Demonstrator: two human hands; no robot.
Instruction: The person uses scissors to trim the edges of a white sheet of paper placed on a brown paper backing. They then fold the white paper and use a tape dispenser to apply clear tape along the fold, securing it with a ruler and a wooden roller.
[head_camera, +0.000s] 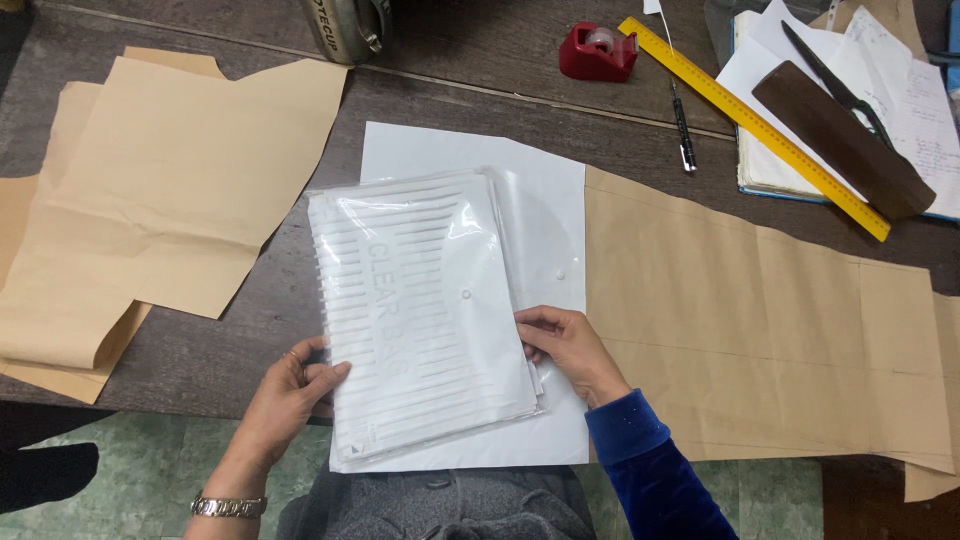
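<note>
Brown paper pieces (150, 200) lie across the left end of the counter (480, 50); at least two overlapping sheets show there, with one more long brown sheet (760, 330) at the right.

The left hand (285, 395) rests at the near left edge of a stack of clear plastic folders (425, 310), its grip loosely closed, thumb on top and fingers curled under the edge. The stack lies at the near middle of the counter, overhanging the near edge, on one white sheet (470, 150). The number of folders cannot be told; several layered edges show.

The right hand (570, 345) pinches the stack's right edge, fingertips pressed on the layers. Judgement: squaring or separating the slippery folders calls for the left hand to hold steady while the right hand works one layer at a time; the overhanging stack could slide off.

Far edge, counted: one metal cup (345, 25), one red tape dispenser (597, 50), one pen (682, 125), one yellow ruler (750, 120), one brown bar (840, 138), one pair of scissors (835, 85), one notebook (910, 100).
</note>
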